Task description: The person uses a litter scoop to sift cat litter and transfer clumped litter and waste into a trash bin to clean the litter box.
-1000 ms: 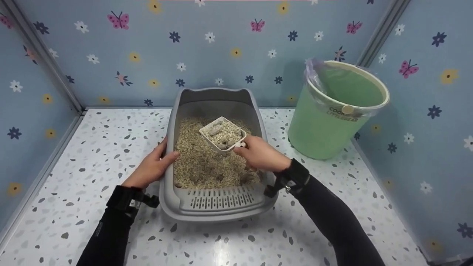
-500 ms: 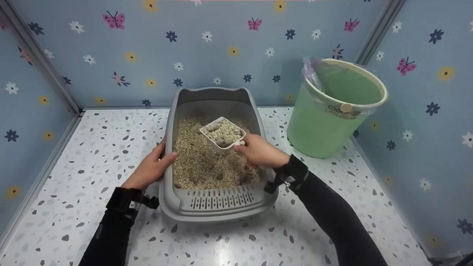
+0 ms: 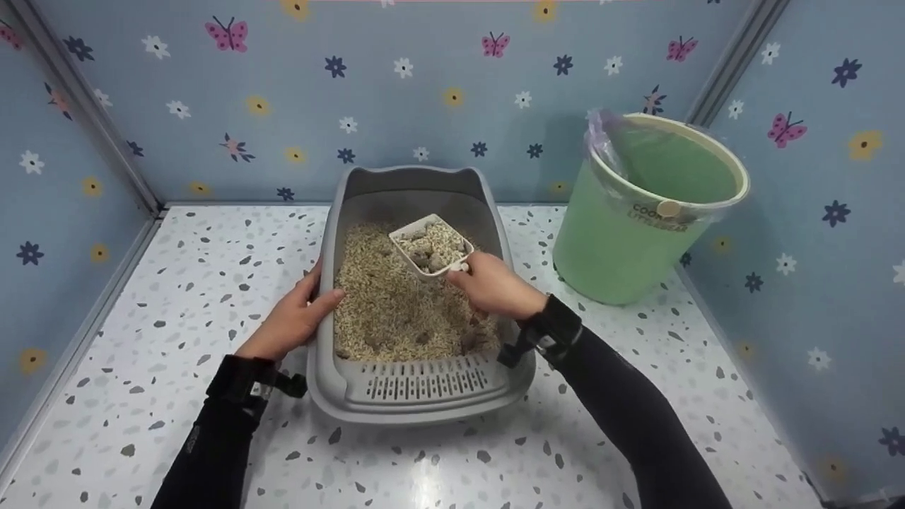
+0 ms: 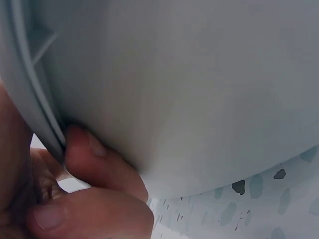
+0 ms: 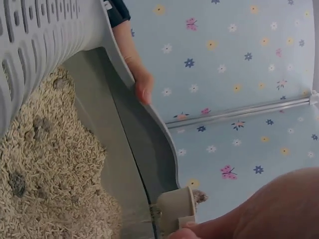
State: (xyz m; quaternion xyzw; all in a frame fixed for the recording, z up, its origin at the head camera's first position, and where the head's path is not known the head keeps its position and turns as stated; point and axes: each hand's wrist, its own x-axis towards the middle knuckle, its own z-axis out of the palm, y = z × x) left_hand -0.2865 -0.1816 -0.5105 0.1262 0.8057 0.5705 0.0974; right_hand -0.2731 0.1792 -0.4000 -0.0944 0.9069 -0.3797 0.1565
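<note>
A grey litter box (image 3: 424,411) holds a bed of pellet litter (image 3: 396,311) with darker clumps in it. On its left rim my left hand (image 3: 290,322) grips, thumb over the top; the left wrist view has curled fingers (image 4: 107,169) under the rim's outside. My right hand (image 3: 495,286) holds a pale litter scoop (image 3: 430,274) by its handle above the litter. Loose pellets and greyish clumps (image 3: 423,256) fill the scoop. In the right wrist view, blurred streaks of pellets show beside the scoop (image 5: 178,206).
To the right stands a green bin (image 3: 608,247) with a clear liner over its cream rim. The box rests on a speckled white surface (image 3: 191,283). Blue flowered panels (image 3: 396,92) enclose the back and both sides.
The scoop has shifted slightly right and towards the back. Its pellets and clumps have rearranged, with more clumps showing. My left hand keeps its hold on the rim.
</note>
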